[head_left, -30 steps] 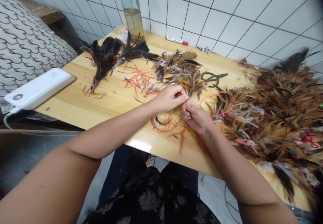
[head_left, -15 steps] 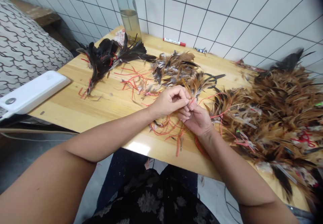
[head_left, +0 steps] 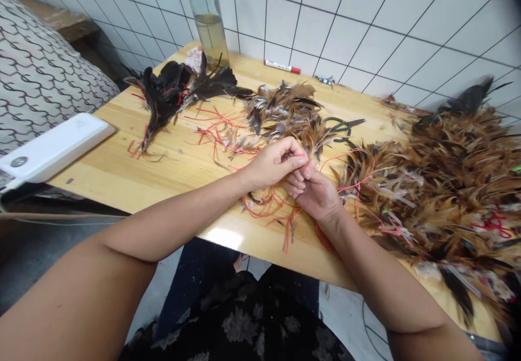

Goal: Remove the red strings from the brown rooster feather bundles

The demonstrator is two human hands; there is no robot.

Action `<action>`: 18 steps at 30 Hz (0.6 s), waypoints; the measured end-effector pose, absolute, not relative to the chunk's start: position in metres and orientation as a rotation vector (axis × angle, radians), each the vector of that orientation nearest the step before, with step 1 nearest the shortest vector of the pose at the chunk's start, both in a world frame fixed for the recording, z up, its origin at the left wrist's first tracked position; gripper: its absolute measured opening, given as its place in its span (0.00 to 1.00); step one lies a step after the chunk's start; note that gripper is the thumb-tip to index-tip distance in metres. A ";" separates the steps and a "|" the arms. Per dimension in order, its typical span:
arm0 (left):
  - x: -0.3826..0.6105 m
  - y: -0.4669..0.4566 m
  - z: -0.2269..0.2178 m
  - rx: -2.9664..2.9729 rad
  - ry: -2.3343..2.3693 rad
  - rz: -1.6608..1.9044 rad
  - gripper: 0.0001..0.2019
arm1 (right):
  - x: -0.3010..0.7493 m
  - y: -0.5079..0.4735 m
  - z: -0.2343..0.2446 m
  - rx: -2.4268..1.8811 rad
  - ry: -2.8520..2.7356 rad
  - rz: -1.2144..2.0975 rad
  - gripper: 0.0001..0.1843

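My left hand [head_left: 279,161] pinches a short bit of red string [head_left: 300,154] between thumb and fingertips. Touching it, my right hand [head_left: 319,194] has its fingers curled around the base of a small brown feather bundle [head_left: 314,137], whose tips point away from me. The grip on the bundle's base is mostly hidden by the fingers. Just beyond lies a pile of brown feathers [head_left: 285,106]. Loose red strings [head_left: 266,203] are spread on the table under and beside my hands.
A large heap of brown feathers [head_left: 451,176] covers the table's right side. Black scissors [head_left: 345,127] lie behind my hands. Black feather bundles [head_left: 163,97], a water bottle [head_left: 211,32], a red-capped marker [head_left: 282,67] and a white power bank [head_left: 57,146] occupy the left and back.
The left fingertips have shifted slightly, and more red string shows at the pinch. The feather bundle is a little lower, so more of the scissors' handles shows.
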State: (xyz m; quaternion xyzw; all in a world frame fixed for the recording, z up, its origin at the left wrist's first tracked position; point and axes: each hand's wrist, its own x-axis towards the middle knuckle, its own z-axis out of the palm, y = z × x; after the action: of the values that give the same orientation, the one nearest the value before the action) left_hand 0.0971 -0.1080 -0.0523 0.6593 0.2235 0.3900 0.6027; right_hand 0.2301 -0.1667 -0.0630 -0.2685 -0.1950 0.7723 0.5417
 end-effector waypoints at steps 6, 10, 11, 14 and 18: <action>0.095 -0.107 -0.053 1.521 0.475 0.801 0.07 | 0.231 -0.165 -0.066 -0.672 -0.479 1.834 0.22; 0.094 -0.106 -0.053 1.623 0.489 0.830 0.08 | 0.230 -0.164 -0.066 -0.720 -0.482 1.817 0.23; 0.093 -0.105 -0.054 1.638 0.487 0.828 0.08 | 0.229 -0.164 -0.066 -0.727 -0.482 1.812 0.23; 0.091 -0.101 -0.054 1.672 0.465 0.803 0.08 | 0.228 -0.165 -0.066 -0.739 -0.485 1.801 0.23; 0.089 -0.095 -0.056 1.727 0.427 0.784 0.08 | 0.226 -0.165 -0.065 -0.765 -0.493 1.803 0.22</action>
State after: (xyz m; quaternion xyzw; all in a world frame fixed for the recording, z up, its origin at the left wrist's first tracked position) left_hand 0.0891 -0.0949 -0.0556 0.7338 0.1816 0.3331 0.5636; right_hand 0.2259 -0.1648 -0.0649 -0.3206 -0.2065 0.7560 0.5320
